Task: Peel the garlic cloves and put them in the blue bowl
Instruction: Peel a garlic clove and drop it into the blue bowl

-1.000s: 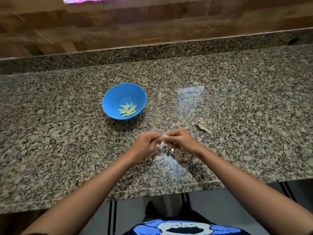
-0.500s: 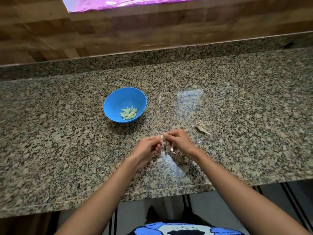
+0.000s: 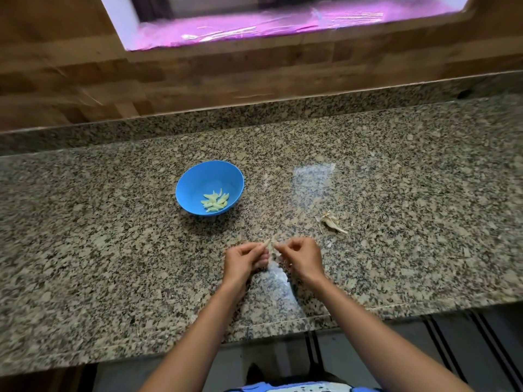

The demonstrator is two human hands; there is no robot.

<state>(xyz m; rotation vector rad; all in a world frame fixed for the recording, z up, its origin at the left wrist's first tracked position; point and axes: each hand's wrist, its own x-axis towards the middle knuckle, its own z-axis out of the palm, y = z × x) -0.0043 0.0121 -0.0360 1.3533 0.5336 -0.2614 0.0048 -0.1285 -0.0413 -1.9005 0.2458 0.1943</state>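
- Above the speckled granite counter (image 3: 113,278), the left hand (image 3: 243,261) and right hand (image 3: 302,258) have fingers curled, together pinching a small pale garlic clove (image 3: 268,243).
- A papery heap of dry skins (image 3: 332,221) lies farther right.
- Beyond, to the left, a round blue bowl (image 3: 198,176) holds peeled cloves (image 3: 215,201), pale yellow-green slivers.
- A wooden wall (image 3: 254,72) rises behind.

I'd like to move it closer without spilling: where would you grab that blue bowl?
Judging by its pose, take the blue bowl at its bare rim on the side away from the peeled cloves, coming from above. It stands upright and open, the cloves pooled low, so thumb inside and fingers outside should hold it level.
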